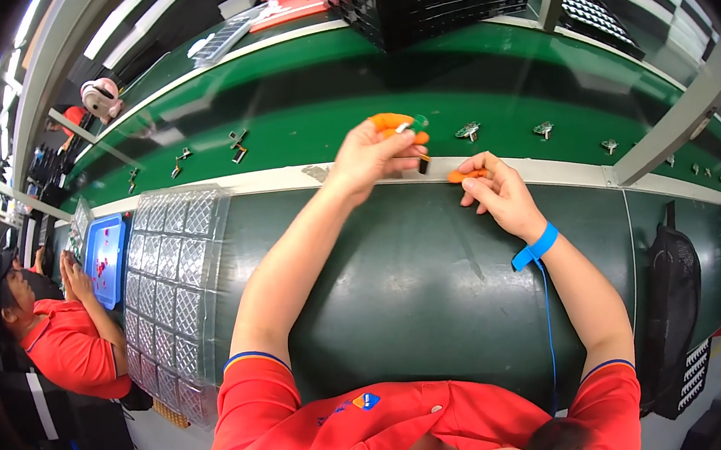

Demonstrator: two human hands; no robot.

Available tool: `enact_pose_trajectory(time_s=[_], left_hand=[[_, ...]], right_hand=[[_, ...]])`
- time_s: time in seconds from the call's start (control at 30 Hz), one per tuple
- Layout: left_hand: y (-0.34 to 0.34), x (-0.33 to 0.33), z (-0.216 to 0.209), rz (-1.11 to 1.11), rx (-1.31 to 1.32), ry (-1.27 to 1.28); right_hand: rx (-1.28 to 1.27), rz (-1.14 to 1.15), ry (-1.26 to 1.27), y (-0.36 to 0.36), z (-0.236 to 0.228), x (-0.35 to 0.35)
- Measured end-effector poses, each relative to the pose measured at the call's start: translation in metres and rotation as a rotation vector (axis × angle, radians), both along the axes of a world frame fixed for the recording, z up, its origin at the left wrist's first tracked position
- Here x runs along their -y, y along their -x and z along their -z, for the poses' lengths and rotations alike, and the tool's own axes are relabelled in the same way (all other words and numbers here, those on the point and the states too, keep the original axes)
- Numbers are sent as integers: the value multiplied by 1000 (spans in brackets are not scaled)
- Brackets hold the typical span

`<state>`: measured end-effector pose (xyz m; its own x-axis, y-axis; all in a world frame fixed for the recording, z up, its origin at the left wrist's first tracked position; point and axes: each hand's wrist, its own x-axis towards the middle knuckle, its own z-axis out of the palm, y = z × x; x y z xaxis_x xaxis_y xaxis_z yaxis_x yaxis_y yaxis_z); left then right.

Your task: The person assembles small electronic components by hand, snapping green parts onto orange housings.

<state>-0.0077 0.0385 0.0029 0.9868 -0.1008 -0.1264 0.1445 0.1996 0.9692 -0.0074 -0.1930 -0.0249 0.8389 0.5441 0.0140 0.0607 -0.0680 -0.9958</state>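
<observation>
My left hand is raised over the white edge strip of the green belt, orange covers on its fingertips. It pinches a small electronic part with a dark, gold-edged end hanging below the fingers. Something thin and greenish shows beside the fingertips. To its right, my right hand hovers over the near edge, apart from the left. One finger wears an orange cover, and the fingers curl in toward the thumb; whatever lies between them, if anything, is hidden. A blue wrist strap with a cord circles my right wrist.
Small metallic parts lie spaced along the green belt. Clear compartment trays and a blue tray stand at left, where a person sits. Black crates stand beyond the belt; a black bag is at right.
</observation>
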Motion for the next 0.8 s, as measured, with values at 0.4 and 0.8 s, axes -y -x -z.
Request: enact_pose_trajectory(time_s=[0.4,0.8], left_hand=[[-1,26,6,92,-169,263],[3,26,7,285,-110,-217]], right_hand=[[77,97,-54,-6,12,2],[1038,254,148,3,0,-9]])
